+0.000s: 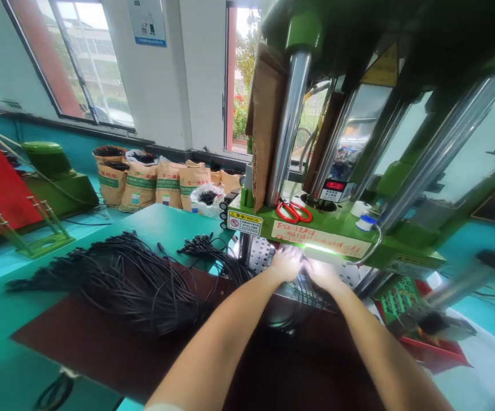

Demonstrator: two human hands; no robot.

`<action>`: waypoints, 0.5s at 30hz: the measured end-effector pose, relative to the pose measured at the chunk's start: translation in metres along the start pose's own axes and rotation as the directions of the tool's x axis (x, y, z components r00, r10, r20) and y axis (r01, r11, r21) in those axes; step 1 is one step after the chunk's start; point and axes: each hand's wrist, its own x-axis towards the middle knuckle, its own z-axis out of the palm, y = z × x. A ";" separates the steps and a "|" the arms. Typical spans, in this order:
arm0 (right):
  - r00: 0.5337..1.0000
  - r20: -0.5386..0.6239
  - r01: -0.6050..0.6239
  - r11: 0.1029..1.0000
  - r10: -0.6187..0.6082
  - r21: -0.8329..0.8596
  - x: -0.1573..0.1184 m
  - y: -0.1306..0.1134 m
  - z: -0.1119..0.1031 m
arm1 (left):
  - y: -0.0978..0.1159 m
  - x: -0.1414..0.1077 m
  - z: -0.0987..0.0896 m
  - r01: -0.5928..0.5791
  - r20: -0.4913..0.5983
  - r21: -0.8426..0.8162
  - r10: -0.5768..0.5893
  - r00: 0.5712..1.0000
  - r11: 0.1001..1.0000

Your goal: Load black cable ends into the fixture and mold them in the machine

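Both hands reach under the green press [316, 222] into a brightly lit gap. My left hand [286, 264] has its fingers bent at the metal work surface. Close beside it, my right hand [319, 270] bends its fingers inward, nearly touching the left. Glare and the hands themselves hide what the fingertips grip. Thin black cables [305, 291] hang toward me from just below the hands. To the left, a large bundle of black cables [144, 285] lies across the brown board [88, 342], and a smaller cable bunch [202, 245] lies nearer the press.
Red-handled scissors [293, 212] and a blue-and-white spool [366, 222] rest on the press ledge. A perforated metal plate [261, 254] stands behind my left hand. A red bin [439, 354] is at the right. Paper sacks [138, 182] line the wall.
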 end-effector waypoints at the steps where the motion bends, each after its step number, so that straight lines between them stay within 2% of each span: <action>1: 0.999 0.036 0.023 1.000 -0.024 0.006 -0.003 0.002 -0.001 | -0.003 0.000 -0.002 -0.021 0.030 0.006 0.021 0.999 1.000; 4: 0.991 0.116 0.061 0.998 -0.063 0.020 -0.007 0.005 -0.002 | -0.011 0.002 -0.003 -0.059 0.133 0.092 0.046 0.990 0.994; 8: 0.985 0.166 0.041 0.999 -0.044 0.019 -0.005 0.001 -0.004 | -0.016 0.008 0.000 -0.079 0.218 0.242 0.025 0.976 0.967; 15: 0.985 0.168 -0.027 1.000 0.025 0.010 0.005 -0.005 0.000 | -0.017 0.012 -0.001 -0.071 0.246 0.268 0.002 0.969 0.961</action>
